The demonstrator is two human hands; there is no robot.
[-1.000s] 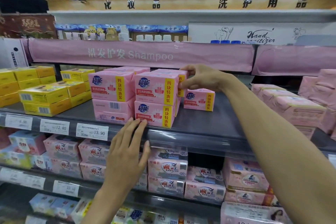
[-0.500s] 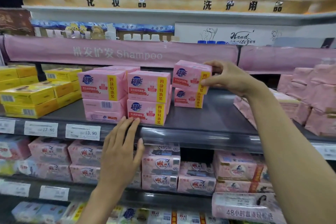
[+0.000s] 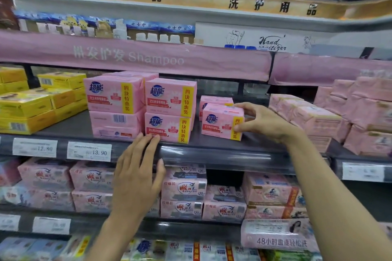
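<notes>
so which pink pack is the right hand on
The front pack standing apart right of the stacks; the right hand grips its right end.

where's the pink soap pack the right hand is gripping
Head view: the pink soap pack sits on the dark shelf, just right of the stacked pink packs, in front of a single pack; the right hand grips its right end.

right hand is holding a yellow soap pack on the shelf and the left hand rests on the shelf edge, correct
Not quite: the head view shows the right hand gripping a pink soap pack, not yellow. The left hand does rest on the shelf edge.
</notes>
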